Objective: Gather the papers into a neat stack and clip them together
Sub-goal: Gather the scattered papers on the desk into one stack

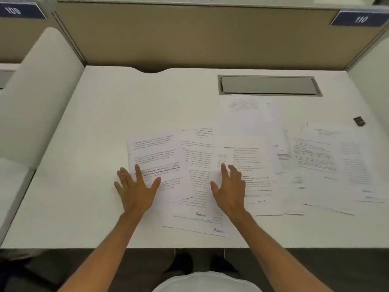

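Note:
Several printed white papers [252, 148] lie spread and overlapping across the middle and right of the white desk [94, 127]. The leftmost sheet [157, 152] is tilted, with bold text near its middle. My left hand [136, 188] lies flat with fingers spread on that sheet's lower left corner. My right hand [229, 188] rests palm down, fingers apart, on the overlapping sheets in the middle. A further group of sheets [336, 165] fans out at the right. A small black binder clip [359, 121] sits alone on the desk at the far right, beyond the papers.
A grey cable hatch [269, 85] is set into the desk at the back right. Beige partition walls [189, 34] enclose the desk behind and at both sides. Blue number plates read 109 and 110 [361, 18]. The desk's front edge runs just above my lap.

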Demonstrator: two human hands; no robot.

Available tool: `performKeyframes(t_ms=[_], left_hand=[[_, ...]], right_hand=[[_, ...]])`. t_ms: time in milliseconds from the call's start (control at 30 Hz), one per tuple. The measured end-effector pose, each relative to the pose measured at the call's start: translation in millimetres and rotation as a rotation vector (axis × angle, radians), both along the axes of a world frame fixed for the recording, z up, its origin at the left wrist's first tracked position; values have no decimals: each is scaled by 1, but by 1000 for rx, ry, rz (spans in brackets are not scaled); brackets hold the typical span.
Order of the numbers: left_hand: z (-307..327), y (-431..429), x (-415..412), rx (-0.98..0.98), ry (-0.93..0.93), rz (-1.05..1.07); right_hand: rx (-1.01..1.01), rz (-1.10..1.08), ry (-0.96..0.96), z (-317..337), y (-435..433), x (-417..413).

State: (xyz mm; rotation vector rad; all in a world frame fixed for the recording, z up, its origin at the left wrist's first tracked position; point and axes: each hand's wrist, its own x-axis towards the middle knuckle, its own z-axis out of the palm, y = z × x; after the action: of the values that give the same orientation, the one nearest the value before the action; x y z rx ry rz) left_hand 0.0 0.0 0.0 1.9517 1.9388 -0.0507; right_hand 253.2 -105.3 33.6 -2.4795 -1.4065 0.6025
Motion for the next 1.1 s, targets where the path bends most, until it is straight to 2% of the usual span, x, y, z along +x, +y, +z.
performKeyframes(t_ms=[100, 300, 567, 733, 800, 967, 1100], left_hand=[[-9, 2, -4, -66, 41, 1], [-21, -6, 0, -34, -18, -113], [-26, -28, 26, 15, -11, -353], [-24, -39, 45, 26, -42, -355], [-19, -41, 49, 2, -84, -298], [6, -34, 56, -41, -296, 73], [22, -15, 61, -117, -532, 305]], right_hand=[[-1, -170, 15, -3, -1, -3], [-29, -406, 112, -4, 3, -7], [-40, -457, 170, -5, 16, -11], [-66, -432, 138, -4, 24, -17], [-83, -428, 128, -3, 28, -19], [-120, -523, 137, 0, 36, -21], [-165, -571, 108, 2, 42, -16]])
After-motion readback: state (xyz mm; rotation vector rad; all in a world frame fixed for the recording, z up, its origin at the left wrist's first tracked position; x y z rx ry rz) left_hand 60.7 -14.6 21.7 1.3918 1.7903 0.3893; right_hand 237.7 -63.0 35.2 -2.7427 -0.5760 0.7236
